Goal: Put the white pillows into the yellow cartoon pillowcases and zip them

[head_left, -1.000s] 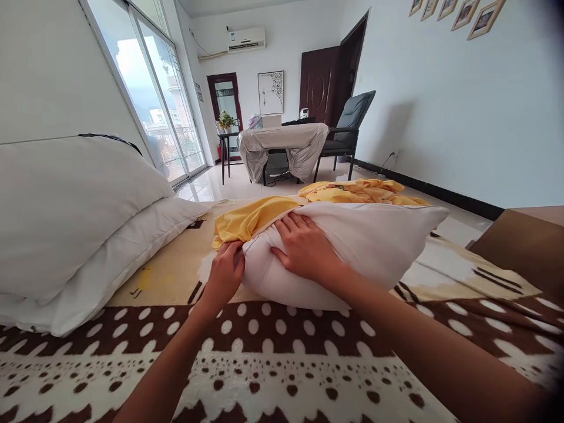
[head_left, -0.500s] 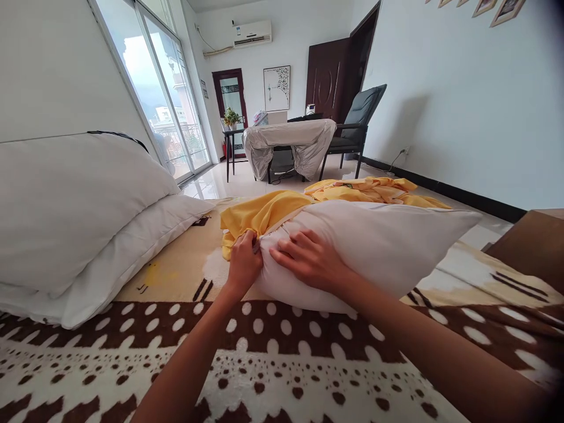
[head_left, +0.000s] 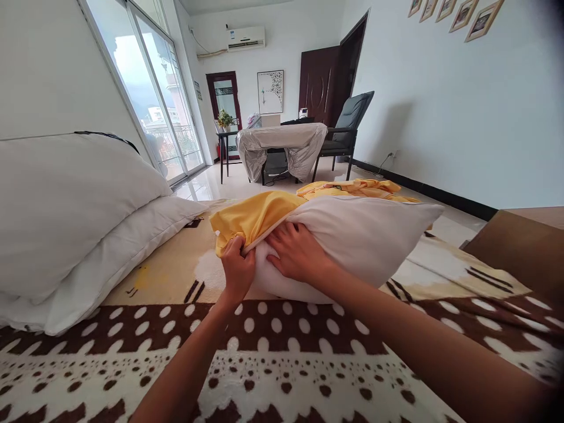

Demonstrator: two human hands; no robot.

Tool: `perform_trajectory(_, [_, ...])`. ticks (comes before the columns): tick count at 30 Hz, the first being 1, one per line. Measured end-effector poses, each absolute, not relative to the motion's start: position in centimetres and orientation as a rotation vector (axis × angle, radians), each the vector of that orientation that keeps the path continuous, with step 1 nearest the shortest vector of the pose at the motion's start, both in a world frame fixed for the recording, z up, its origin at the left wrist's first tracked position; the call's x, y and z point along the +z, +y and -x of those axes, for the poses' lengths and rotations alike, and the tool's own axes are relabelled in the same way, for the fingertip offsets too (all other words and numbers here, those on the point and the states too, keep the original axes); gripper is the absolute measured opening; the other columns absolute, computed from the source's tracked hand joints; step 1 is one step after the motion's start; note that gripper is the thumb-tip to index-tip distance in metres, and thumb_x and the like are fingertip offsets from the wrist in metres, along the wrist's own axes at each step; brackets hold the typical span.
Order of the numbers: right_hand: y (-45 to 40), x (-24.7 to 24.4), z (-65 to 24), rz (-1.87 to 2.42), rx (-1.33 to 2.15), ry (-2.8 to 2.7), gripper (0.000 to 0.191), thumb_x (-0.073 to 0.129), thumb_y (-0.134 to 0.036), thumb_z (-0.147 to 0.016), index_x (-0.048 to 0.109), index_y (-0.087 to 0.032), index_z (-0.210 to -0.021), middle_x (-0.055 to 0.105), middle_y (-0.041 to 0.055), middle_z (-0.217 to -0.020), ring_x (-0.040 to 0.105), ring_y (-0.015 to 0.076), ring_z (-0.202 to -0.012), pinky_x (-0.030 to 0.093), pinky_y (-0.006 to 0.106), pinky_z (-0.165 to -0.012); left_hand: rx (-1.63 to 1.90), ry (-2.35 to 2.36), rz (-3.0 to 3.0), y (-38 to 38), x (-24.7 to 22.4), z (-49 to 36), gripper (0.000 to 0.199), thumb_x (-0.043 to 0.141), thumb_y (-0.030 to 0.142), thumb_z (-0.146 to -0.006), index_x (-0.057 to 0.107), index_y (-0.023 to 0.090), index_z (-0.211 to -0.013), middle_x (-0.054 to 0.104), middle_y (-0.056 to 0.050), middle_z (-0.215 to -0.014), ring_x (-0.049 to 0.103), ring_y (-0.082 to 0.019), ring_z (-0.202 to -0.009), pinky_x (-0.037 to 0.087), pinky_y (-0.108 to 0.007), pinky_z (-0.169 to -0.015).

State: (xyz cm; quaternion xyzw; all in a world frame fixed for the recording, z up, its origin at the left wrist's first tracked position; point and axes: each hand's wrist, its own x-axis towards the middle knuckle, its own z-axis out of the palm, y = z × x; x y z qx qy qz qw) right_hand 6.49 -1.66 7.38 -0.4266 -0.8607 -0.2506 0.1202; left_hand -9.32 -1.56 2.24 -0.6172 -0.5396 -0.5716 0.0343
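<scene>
Through the head view I see my left hand [head_left: 238,267] closed on the yellow cover [head_left: 253,217], pinching its near edge in bunched folds. My right hand [head_left: 299,252] lies on the white pillow [head_left: 365,232], thumb apart from the fingers and nothing clamped between them; its bent fingertips are right at the cover's pale hem. The two hands are near each other but apart.

The pillow lies in the middle, on the patterned blanket [head_left: 264,364], its pointed corner toward the right. The yellow cover lies over its far left end, the hem slanting from my left hand up and to the right across the white fabric. I can't tell how far the pillow reaches under it.

Just beyond the pillow is a crumpled yellow cloth [head_left: 352,188]. To the left, a large white pillow [head_left: 74,200] rests on a lower white pillow [head_left: 132,249]. A cardboard box [head_left: 515,252] is at the right edge.

At the far side of the room I see a draped tabletop [head_left: 282,136] with a dark chair [head_left: 350,120] to its right and a potted plant [head_left: 225,118] on a small black stand [head_left: 227,134] to its left.
</scene>
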Motion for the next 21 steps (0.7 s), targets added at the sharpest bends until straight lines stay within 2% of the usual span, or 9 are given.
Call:
perform_trajectory(3, [-0.4, 7.5, -7.9, 1.309, -0.694, -2.455, 0.038, 0.046, -0.043, -0.089, 0.063, -0.015, -0.108, 0.061, 0.0151, -0.114, 0.047, 0.0309, -0.103, 0.033, 0.041, -0.081, -1.509, -1.429, 1.992, -2.9, 1.9, 8.1, 0.019, 0.048, 0.008, -0.074, 0.037, 0.022, -0.067, 0.046, 0.001, -0.067, 0.046, -0.016, -0.069, 0.037, -0.027, -0.065])
perform_trajectory(7, [-0.3, 7.4, -10.1, 1.386, -0.656, -2.380, 0.038, 0.041, -0.043, -0.091, 0.067, -0.016, -0.092, 0.065, 0.0136, -0.100, 0.049, 0.0302, -0.101, 0.033, 0.039, -0.078, -1.168, -1.312, 2.085, -4.1, 1.2, 6.6, 0.013, 0.046, 0.006, -0.078, 0.049, 0.018, -0.083, 0.054, -0.006, -0.078, 0.050, -0.021, -0.076, 0.041, -0.032, -0.069])
perform_trajectory(10, [-0.6, 7.1, -11.5, 1.366, -0.710, -2.292, 0.041, 0.040, -0.047, -0.091, 0.066, -0.015, -0.094, 0.064, 0.0132, -0.102, 0.048, 0.0299, -0.102, 0.033, 0.039, -0.080, -1.225, -1.264, 2.036, -3.6, 0.7, 6.9, 0.008, 0.049, 0.012, -0.083, 0.051, 0.016, -0.090, 0.055, -0.006, -0.080, 0.051, -0.021, -0.077, 0.044, -0.030, -0.070])
perform_trajectory(14, [-0.7, 7.0, -12.7, 1.362, -0.786, -2.184, 0.042, 0.040, -0.049, -0.091, 0.064, -0.015, -0.092, 0.064, 0.0143, -0.098, 0.049, 0.0293, -0.100, 0.034, 0.038, -0.081, -1.328, -1.209, 1.967, -2.2, 0.0, 8.2, 0.008, 0.055, 0.024, -0.086, 0.052, 0.017, -0.083, 0.057, -0.004, -0.074, 0.053, -0.018, -0.074, 0.045, -0.029, -0.070])
perform_trajectory(21, [-0.7, 5.9, -13.3, 1.291, -0.843, -2.048, 0.041, 0.042, -0.048, -0.091, 0.061, -0.011, -0.089, 0.064, 0.0149, -0.090, 0.054, 0.0261, -0.086, 0.038, 0.034, -0.078, -1.384, -1.085, 1.924, -2.2, 0.0, 6.3, 0.009, 0.052, 0.014, -0.087, 0.058, 0.015, -0.093, 0.063, -0.008, -0.080, 0.057, -0.019, -0.079, 0.045, -0.032, -0.076])
